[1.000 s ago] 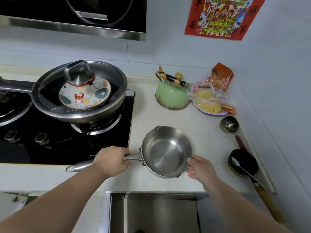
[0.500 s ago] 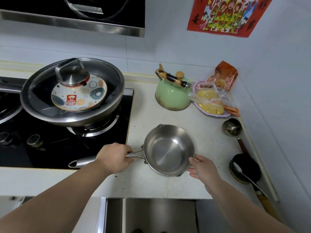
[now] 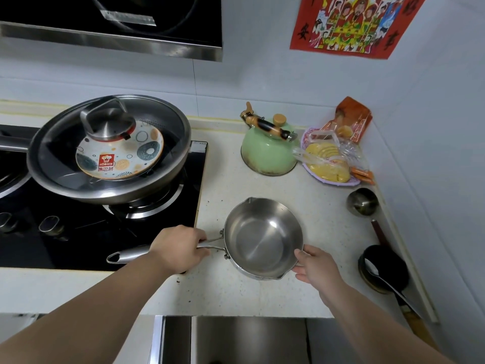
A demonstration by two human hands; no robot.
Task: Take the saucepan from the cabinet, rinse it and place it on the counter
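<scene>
A small stainless steel saucepan (image 3: 259, 240) with two pouring spouts sits upright on the pale counter (image 3: 322, 214), just right of the black hob. Its long steel handle points left over the hob's front edge. My left hand (image 3: 178, 248) is wrapped around that handle near the bowl. My right hand (image 3: 315, 266) rests against the pan's right rim, thumb on the edge and fingers along the outer wall. The pan's inside looks bare and shiny.
A large lidded steel frying pan (image 3: 110, 151) with a patterned plate inside sits on the hob (image 3: 78, 232). A green kettle (image 3: 267, 151), a plate of bagged food (image 3: 330, 164), a steel ladle (image 3: 363, 200) and a black ladle (image 3: 383, 269) line the counter's back and right. A sink (image 3: 236, 340) lies below.
Both hands and the saucepan keep the same hold and place on the counter; only my head view has shifted slightly, so the scene sits a little further right and lower.
</scene>
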